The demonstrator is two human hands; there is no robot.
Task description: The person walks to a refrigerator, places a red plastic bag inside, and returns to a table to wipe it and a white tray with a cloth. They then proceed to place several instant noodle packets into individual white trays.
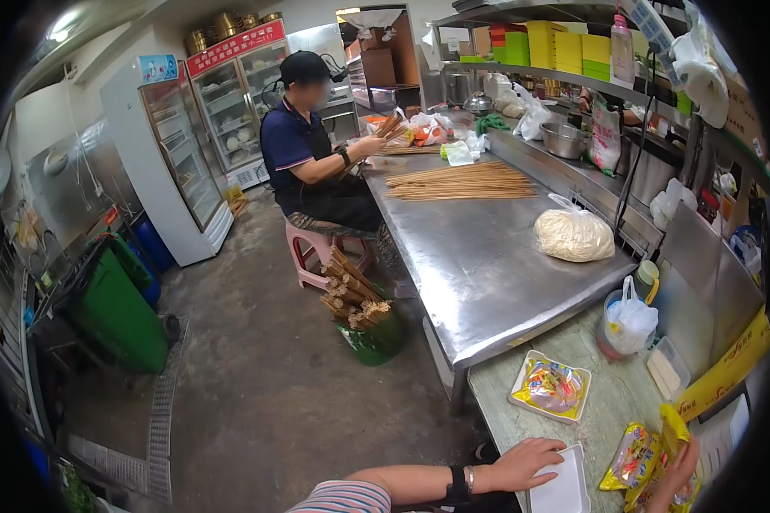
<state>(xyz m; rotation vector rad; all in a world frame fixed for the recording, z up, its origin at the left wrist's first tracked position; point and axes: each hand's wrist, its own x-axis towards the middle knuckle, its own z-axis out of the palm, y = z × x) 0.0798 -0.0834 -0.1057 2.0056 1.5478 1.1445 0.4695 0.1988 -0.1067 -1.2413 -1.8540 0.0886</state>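
At the bottom of the view, my left hand (522, 464) is at the left rim of a shallow white tray (566, 489), its fingers over the far left corner and thumb near the inside. My right hand (678, 473), at the lower right, has its fingers closed around a yellow packet (674, 422) with a printed wrapper. Beside it lies another yellow packet (633, 456) with a clear window, partly overlapping others. Beyond my hands, a similar white tray (516, 397) holds a yellow wrapped packet (552, 384).
A seated person (304, 141) handles sticks at the steel table (479, 282). On it lie a stick pile (462, 181) and a bag of pale food (575, 232). A tied bag (631, 321) and clear container (667, 369) stand right. A green bucket (372, 342) of sticks stands on the floor.
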